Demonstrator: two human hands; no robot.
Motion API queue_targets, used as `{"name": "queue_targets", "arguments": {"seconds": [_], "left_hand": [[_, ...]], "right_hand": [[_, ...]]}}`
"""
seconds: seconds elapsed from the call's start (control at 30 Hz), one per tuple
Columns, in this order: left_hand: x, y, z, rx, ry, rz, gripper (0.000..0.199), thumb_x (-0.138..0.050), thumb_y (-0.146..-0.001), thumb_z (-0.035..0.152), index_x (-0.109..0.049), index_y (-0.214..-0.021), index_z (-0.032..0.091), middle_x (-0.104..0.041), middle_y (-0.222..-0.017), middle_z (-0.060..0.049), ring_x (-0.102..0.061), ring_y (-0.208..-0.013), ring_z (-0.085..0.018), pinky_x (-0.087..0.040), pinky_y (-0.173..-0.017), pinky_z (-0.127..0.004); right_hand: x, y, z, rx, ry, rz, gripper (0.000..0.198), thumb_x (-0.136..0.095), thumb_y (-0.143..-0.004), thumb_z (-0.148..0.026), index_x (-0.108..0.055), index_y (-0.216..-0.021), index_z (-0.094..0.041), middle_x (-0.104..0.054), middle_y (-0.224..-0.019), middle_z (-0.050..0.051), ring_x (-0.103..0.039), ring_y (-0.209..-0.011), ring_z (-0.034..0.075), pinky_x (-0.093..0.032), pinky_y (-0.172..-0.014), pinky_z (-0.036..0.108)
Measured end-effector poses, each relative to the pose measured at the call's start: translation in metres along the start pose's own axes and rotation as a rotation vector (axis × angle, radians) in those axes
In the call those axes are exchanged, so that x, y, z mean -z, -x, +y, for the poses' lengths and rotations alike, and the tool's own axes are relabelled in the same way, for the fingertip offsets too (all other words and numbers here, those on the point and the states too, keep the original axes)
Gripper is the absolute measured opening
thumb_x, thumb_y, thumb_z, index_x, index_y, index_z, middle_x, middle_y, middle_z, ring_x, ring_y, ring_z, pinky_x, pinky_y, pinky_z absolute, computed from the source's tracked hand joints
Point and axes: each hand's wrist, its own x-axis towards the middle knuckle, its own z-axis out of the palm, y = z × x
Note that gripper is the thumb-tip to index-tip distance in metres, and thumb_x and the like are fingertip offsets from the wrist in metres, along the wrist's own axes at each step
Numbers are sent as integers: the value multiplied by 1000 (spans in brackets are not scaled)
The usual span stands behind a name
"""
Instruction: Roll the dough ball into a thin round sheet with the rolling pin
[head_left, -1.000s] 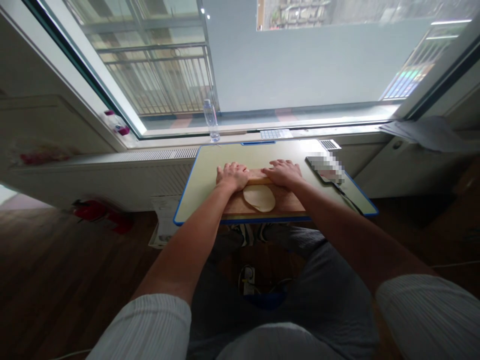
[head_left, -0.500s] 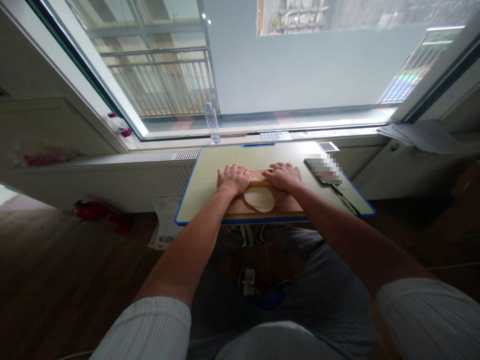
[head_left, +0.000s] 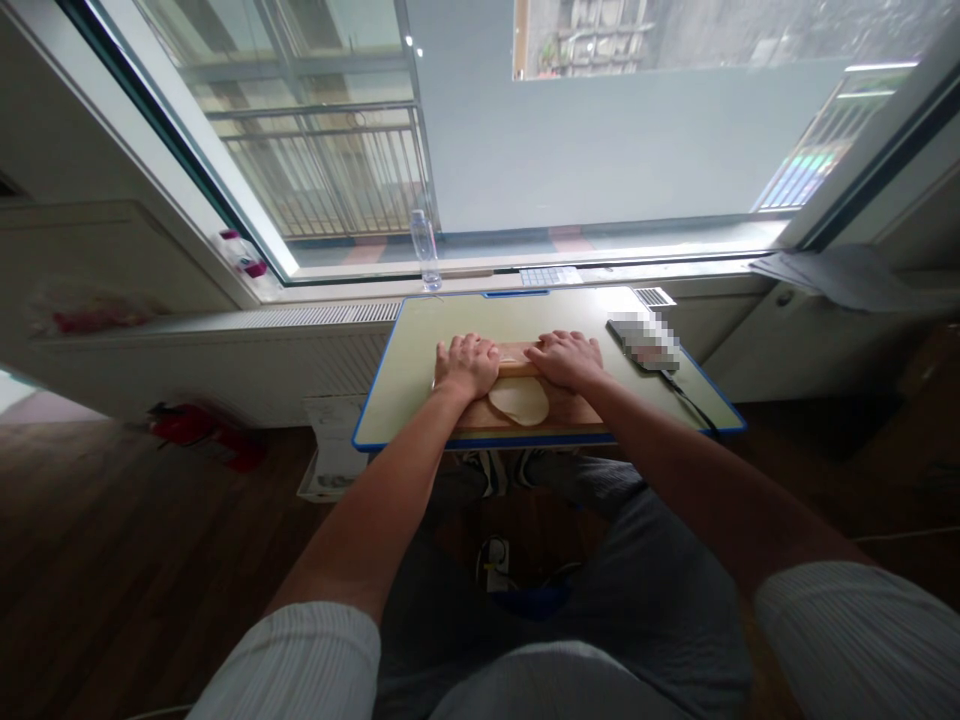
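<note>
A pale wooden rolling pin lies crosswise on a brown wooden board. My left hand is closed over its left end, and my right hand is closed over its right end. Both hands cover the pin's ends, so only its middle shows between them. Just on my side of the pin, a flat, roughly round sheet of dough rests on the board. The dough's far edge meets the pin.
The board is on a small blue-edged table. A phone-like device, partly blurred out, lies at its right with a strap. Beyond, a clear bottle stands on the window sill. A red fire extinguisher is on the floor at left.
The view has shifted very slightly. Both hands stay on the rolling pin at nearly the same place, and the dough looks the same.
</note>
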Motion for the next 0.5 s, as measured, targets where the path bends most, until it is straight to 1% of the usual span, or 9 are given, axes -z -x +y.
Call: {"name": "queue_targets", "arguments": {"seconds": [0.23, 0.5], "left_hand": [[-5, 3, -1, -7, 21, 37, 49, -34, -113, 43, -76, -137, 31, -68, -157, -8, -58, -141, -33, -37, -125, -60], [-5, 9, 1, -11, 18, 64, 49, -36, -114, 43, -77, -136, 29, -70, -155, -9, -59, -139, -33, -37, -125, -58]], "right_hand": [[0, 8, -1, 19, 8, 39, 63, -40, -106, -63, -69, -151, -28, -62, -164, 11, -54, -143, 39, -40, -120, 59], [-1, 15, -1, 42, 42, 64, 63, -36, -109, -61, -67, -154, -29, -63, -162, 12, -54, -142, 39, -39, -120, 61]]}}
